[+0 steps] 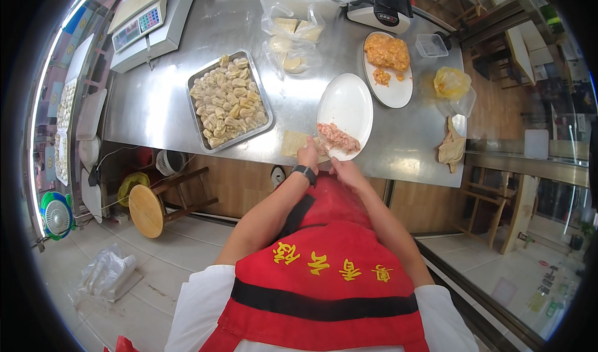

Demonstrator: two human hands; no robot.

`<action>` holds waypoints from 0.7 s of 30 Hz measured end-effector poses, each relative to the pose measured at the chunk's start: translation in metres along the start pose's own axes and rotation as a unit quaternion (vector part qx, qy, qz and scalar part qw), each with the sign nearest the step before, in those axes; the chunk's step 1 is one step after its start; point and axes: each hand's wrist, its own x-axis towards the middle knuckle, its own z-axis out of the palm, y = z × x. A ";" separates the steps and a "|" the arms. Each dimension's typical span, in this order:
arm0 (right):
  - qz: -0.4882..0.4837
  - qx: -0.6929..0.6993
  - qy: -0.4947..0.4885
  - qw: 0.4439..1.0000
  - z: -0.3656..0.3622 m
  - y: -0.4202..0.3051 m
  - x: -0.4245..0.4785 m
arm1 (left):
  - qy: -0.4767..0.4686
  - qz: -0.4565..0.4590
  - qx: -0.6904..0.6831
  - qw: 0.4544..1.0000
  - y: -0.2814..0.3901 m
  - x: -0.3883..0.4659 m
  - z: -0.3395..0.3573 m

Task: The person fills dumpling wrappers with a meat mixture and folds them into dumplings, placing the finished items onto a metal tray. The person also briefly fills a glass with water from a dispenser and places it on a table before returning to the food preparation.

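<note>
Near the front edge of the steel table, my left hand (307, 155), with a dark watch on its wrist, holds a thin dough wrapper (318, 142). A bit of minced meat shows at its fingers. Under and beside that hand lies a flat stack of pale square wrappers (292, 142). My right hand (345, 170) is at the near rim of a white oval plate (345, 99), its fingers curled; whether it grips a small tool is hidden. Pink minced meat (338, 138) is heaped at the plate's near end.
Left stands a metal tray (267, 127) of filled dumplings (229, 102). Beyond are bagged wrappers (292, 48) and a weighing scale (140, 27). To the right are a plate of orange filling (387, 53), a clear tub (430, 46), a yellow bag (452, 83) and a cloth (451, 147).
</note>
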 end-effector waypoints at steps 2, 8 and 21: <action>-0.116 -0.053 0.037 0.991 0.014 0.016 0.004 | -0.018 -0.024 -0.026 0.999 0.007 -0.009 0.001; -0.023 -0.265 0.069 0.962 0.021 -0.034 -0.033 | -0.062 -0.077 -0.095 0.991 0.027 -0.028 -0.020; -0.074 -0.362 0.147 0.917 -0.027 -0.081 -0.049 | -0.103 0.002 -0.011 0.995 0.044 -0.026 -0.001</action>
